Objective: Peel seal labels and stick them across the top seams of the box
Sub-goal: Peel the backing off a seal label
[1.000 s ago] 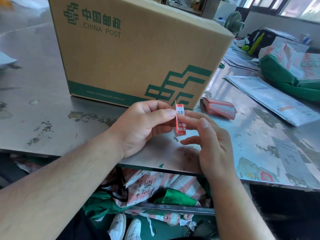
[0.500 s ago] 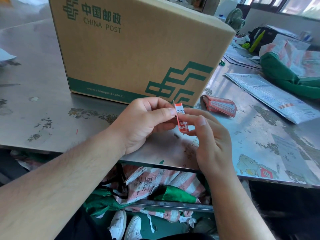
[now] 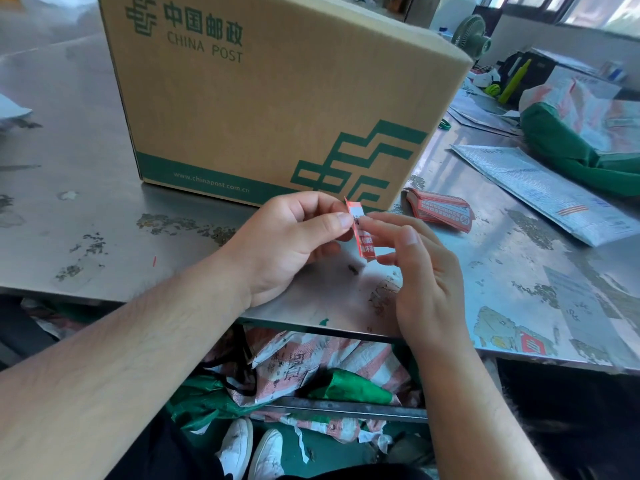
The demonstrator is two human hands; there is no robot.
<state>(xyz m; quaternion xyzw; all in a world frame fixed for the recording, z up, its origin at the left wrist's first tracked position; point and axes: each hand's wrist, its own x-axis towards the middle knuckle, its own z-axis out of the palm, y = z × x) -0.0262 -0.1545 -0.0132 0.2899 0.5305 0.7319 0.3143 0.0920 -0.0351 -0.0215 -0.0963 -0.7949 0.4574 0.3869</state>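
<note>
A large brown China Post cardboard box (image 3: 270, 98) with green print stands on the steel table (image 3: 86, 209); its top is out of view. In front of it, above the table's near edge, my left hand (image 3: 291, 244) pinches the upper end of a small red-and-white seal label (image 3: 363, 233) between thumb and forefinger. My right hand (image 3: 419, 275) touches the label from the right with its fingertips, fingers spread. A stack of red seal labels (image 3: 440, 209) lies on the table by the box's right corner.
Printed grey mail bags (image 3: 547, 192) and a green-and-white sack (image 3: 581, 133) lie on the right of the table. A small green fan (image 3: 471, 36) stands behind the box. Sacks are piled under the table by my white shoes (image 3: 249, 448).
The label has tilted and hangs lower between my hands. My right hand's fingers have loosened and spread apart beside it. The box and label stack have not moved.
</note>
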